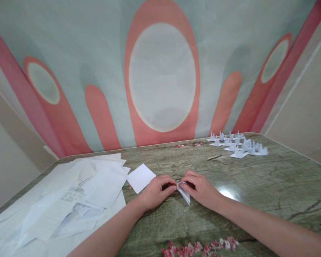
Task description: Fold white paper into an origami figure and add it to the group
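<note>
A small piece of folded white paper [185, 196] is held just above the wood-patterned table, its narrow point toward me. My right hand [200, 188] pinches it between thumb and fingers from the right. From the left, my left hand [158, 190] has its thumb and fingertips closed at the paper's upper left edge; the exact grip there is too small to make out. Beyond my left hand lies a flat square sheet of white paper [141, 178], turned like a diamond.
A spread heap of white paper sheets [104, 185], some printed, covers the left of the table [270, 192]. Several folded white paper figures [239, 152] stand in rows at the far right. A patterned backdrop [163, 75] hangs behind the table's far edge.
</note>
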### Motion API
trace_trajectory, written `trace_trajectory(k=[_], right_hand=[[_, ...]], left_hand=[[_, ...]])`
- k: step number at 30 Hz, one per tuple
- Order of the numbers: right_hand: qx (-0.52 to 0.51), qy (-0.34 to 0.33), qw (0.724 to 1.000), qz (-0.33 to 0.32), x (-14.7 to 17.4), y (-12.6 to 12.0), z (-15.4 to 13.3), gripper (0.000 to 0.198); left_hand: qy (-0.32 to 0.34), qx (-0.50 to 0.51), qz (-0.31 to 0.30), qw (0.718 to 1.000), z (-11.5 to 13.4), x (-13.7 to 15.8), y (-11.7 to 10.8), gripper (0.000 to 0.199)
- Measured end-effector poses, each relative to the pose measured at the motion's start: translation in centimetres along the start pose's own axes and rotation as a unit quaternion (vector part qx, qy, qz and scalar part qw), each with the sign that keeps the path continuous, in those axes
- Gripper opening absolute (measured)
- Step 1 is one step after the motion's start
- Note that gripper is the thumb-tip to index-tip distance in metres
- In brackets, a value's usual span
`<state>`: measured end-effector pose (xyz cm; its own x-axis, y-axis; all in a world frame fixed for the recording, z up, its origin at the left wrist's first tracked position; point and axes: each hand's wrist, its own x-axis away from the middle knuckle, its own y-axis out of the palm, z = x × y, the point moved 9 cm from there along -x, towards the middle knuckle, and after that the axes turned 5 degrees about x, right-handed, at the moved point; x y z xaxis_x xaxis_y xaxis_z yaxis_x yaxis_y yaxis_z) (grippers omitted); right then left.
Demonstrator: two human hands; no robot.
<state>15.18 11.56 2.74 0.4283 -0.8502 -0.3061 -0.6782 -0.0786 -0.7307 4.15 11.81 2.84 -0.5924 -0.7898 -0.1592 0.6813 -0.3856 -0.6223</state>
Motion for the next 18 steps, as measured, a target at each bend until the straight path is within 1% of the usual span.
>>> trace_trajectory(k=[3, 6, 9, 13, 18], right_hand=[[-0.013, 0.004, 1.0, -0.001, -0.05, 0.0, 0.11, 0.012], [-0.03, 0.026, 0.999, 0.004, -0.07, -0.1, 0.44, 0.007], [-0.039, 0.037, 0.999, 0.006, -0.03, -0.14, 0.64, 0.011], [-0.05, 0.035, 0.998, -0.008, 0.01, 0.19, 0.75, 0.012], [-0.048, 0.037, 0.998, -0.025, 0.02, 0.64, 1.01, 0.016]], left_hand=[[-0.006, 0.005, 0.005, 1.0, -0.16, -0.08, -0.01, 0.013], [-0.01, 0.009, 0.007, 1.0, -0.19, -0.14, 0.02, 0.014], [-0.008, 0.014, 0.007, 1.0, -0.11, -0.11, 0.02, 0.014], [0.007, 0.031, -0.015, 0.999, 0.13, 0.01, 0.27, 0.019], [0.027, 0.032, -0.051, 0.998, 0.38, 0.11, 0.47, 0.03]])
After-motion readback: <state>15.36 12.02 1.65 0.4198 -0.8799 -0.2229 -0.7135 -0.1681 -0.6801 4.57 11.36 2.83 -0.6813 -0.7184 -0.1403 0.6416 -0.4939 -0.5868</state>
